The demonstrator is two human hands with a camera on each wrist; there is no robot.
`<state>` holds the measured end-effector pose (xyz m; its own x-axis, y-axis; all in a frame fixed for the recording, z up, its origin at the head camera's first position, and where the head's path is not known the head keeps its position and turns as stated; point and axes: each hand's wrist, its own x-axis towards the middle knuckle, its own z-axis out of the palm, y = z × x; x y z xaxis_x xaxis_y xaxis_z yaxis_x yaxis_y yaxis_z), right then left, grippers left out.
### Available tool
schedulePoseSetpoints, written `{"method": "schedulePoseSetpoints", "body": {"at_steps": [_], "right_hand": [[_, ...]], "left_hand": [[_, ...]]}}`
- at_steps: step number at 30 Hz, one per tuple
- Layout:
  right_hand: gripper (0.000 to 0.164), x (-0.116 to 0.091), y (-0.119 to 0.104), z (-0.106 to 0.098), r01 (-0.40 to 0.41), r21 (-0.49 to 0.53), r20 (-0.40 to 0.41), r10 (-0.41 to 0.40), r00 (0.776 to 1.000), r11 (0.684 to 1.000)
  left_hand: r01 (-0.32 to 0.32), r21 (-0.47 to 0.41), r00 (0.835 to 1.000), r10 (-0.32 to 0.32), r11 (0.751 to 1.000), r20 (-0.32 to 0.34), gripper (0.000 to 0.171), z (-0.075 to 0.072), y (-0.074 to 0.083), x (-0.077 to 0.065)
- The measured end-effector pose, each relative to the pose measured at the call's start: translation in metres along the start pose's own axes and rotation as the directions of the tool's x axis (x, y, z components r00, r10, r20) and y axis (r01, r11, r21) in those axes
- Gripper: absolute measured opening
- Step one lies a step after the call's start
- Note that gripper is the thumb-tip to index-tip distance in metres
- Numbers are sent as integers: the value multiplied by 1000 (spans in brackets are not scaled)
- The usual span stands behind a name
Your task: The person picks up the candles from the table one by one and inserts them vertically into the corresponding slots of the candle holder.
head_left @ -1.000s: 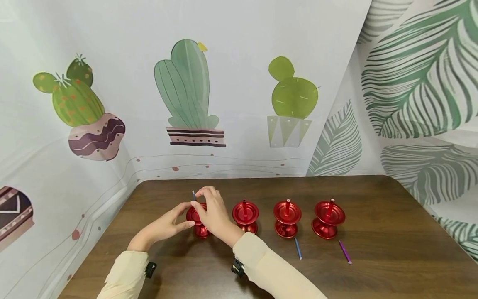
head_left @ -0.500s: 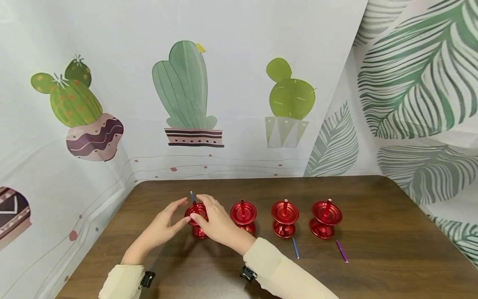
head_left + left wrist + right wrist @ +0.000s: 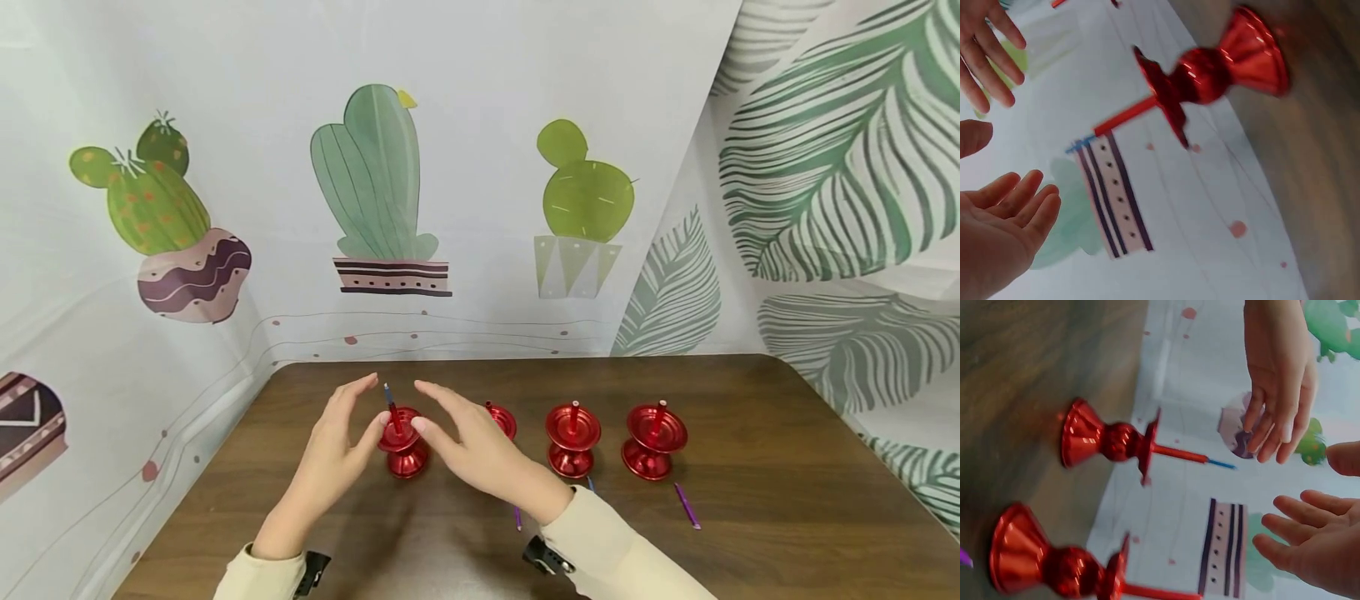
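Observation:
A thin blue candle [image 3: 387,393] stands in the upright tube of the leftmost red metal candle holder [image 3: 407,458]. In the right wrist view the blue candle [image 3: 1221,464] juts from the tube's end. My left hand [image 3: 332,446] is raised left of this holder, fingers apart and relaxed, holding nothing. On the other side my right hand [image 3: 480,446] hovers with its fingers spread loosely, also holding nothing. Both palms face the candle without touching it. The right hand partly hides the second candle holder [image 3: 504,421].
Two more red candle holders, a third [image 3: 573,442] and a fourth [image 3: 654,442], continue the row rightward. A purple candle [image 3: 687,506] lies before the fourth. Another purple candle [image 3: 518,518] and a blue candle [image 3: 591,484] are partly covered by my right arm. A printed cloth [image 3: 480,208] hangs behind the table.
My right fingers have left the blue candle, and both hands have drawn apart to either side of the holder. The candle stays upright in its tube.

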<state>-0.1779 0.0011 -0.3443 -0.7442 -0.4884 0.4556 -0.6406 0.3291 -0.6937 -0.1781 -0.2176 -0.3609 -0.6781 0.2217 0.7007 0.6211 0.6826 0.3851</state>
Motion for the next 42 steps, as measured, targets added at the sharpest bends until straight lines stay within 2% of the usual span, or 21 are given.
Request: {"method": "schedulePoseSetpoints", "body": {"at_steps": [5,14,22,26,32,36,42], "right_hand": [[47,-10,0,-21,33,-2,-85,-33,996,999],[47,-34,1,-45,15,-37,-189,-21,982,999],[48,-60,10,-50,-21,-105,-247,-6,969,994],[48,-72,17,-49,-70,-114,-265,37,964,991],[46,-84,25,-41,-157,-92,-252,129,959,983],[46,-89,28,-34,-198,-66,-226,179,958,978],[48,-94,36,-27,-238,-48,-175,227,958,970]], "left_hand": [[-23,-14,999,24,1000,21,57,6,16,4],[35,-78,993,-26,996,113,59,26,36,10],[102,-150,972,-66,983,225,61,49,41,12],[161,-190,950,-101,968,294,62,62,39,11],[250,-238,901,-135,939,413,61,77,35,10],[264,-254,877,-122,931,465,63,87,29,11],[266,-246,843,-101,932,528,66,98,18,12]]}}
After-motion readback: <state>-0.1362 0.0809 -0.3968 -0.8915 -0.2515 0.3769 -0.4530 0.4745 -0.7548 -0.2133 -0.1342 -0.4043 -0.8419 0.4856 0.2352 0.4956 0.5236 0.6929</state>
